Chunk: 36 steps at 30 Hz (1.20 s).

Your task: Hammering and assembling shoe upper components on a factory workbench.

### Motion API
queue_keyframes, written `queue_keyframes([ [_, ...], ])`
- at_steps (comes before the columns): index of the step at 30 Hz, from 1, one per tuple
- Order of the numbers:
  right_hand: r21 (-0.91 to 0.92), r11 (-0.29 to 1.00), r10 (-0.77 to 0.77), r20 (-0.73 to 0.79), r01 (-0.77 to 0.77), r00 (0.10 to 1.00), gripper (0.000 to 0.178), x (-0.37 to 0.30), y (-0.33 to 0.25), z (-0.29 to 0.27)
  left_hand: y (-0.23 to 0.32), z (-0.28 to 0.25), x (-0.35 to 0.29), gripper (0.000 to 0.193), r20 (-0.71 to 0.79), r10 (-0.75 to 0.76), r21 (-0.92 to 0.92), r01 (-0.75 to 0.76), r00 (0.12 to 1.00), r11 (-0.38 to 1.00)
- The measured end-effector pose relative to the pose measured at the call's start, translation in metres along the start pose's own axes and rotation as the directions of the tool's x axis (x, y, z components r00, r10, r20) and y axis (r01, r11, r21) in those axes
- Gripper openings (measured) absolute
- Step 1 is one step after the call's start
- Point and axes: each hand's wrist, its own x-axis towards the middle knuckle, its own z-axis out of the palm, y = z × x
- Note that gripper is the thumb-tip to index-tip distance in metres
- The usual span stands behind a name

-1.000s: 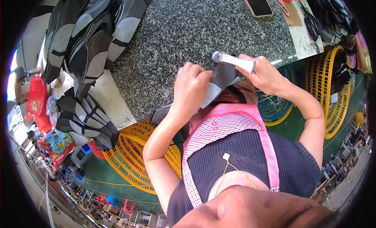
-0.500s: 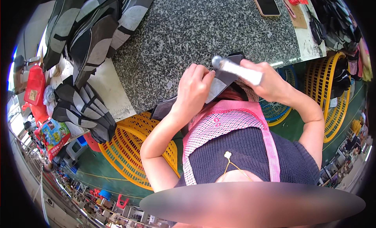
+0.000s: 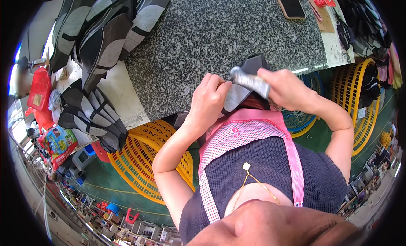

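A dark and light grey material piece [image 3: 236,96] lies bent over the near edge of the speckled stone tabletop [image 3: 203,38], its dark far end rising past my hands. My left hand [image 3: 209,96] is closed on it, thumb and fingers pinched together; the fingertips partly hide the grip. In my right hand [image 3: 289,88] is a hammer [image 3: 251,82] with a silver metal head, blurred by motion. Its rounded end is just above the piece, close to my left fingertips. My right fingers wrap around the handle, which is mostly hidden.
Stacks of similar grey and black pieces [image 3: 103,47] lie at the left, with a smaller bundle [image 3: 93,115] nearer. A phone [image 3: 290,5] rests at the far right of the tabletop. Yellow plastic baskets [image 3: 148,161] stand below at left and at right [image 3: 353,98].
The hammer has shifted slightly toward me and left, away from the far end of the piece, and its tilt differs. My left hand keeps its pinch almost in place.
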Motion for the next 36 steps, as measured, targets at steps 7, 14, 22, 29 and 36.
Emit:
queue_keyframes([
  [7,0.142,0.980,0.178,-0.306,-0.140,0.935,0.022,0.000,0.004,-0.023,-0.004,0.023,0.066,0.012,-0.108,-0.021,-0.043,0.016,0.994,0.999],
  [14,0.101,0.990,0.129,-0.372,-0.099,0.919,0.027,0.000,0.029,-0.013,-0.009,-0.003,0.050,0.015,0.166,-0.408,-0.429,0.439,0.898,0.790],
  [22,0.223,0.975,0.113,-0.384,-0.027,0.916,0.033,-0.012,0.014,-0.016,0.002,0.010,0.038,0.014,-0.073,-0.100,-0.131,0.089,0.992,0.987],
  [29,0.229,0.973,0.118,-0.452,-0.013,0.884,0.016,-0.006,-0.005,-0.023,0.001,0.012,0.032,0.019,-0.072,-0.022,0.004,0.023,0.997,1.000],
  [36,0.249,0.965,0.162,-0.302,-0.086,0.939,0.018,-0.001,0.010,-0.018,0.005,0.015,0.029,0.020,-0.082,0.006,0.100,0.002,0.997,0.995],
])
